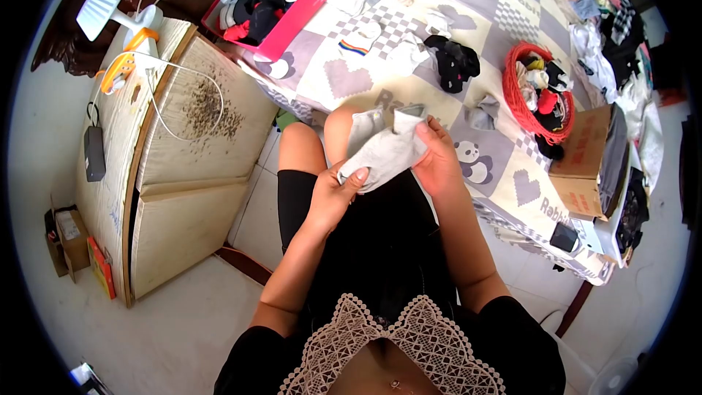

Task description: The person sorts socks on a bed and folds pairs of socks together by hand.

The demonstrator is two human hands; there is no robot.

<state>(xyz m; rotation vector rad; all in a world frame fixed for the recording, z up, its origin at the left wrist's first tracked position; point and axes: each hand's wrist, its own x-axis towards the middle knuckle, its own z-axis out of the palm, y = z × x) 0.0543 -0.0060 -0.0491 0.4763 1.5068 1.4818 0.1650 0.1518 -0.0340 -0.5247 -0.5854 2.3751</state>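
Above my lap I hold a pale grey-white sock (387, 157) stretched between both hands. My left hand (338, 192) pinches its lower left end, thumb on top. My right hand (439, 152) grips the upper right end near the cuff, fingers bent behind it. A second pale sock (365, 126) rests over my knee just behind the held one; whether the two touch is hard to tell. On the bed beyond lie a black sock bundle (453, 64), a white sock with rainbow stripes (360, 38) and a grey sock (482, 113).
A pink box (298, 20) of socks stands at the bed's far left. To the right are a red basket (513, 95) of socks, a cardboard box (581, 157), piled clothes (625, 44) and a phone (564, 236). A wooden cabinet (194, 175) with a white lamp (104, 9) stands left.
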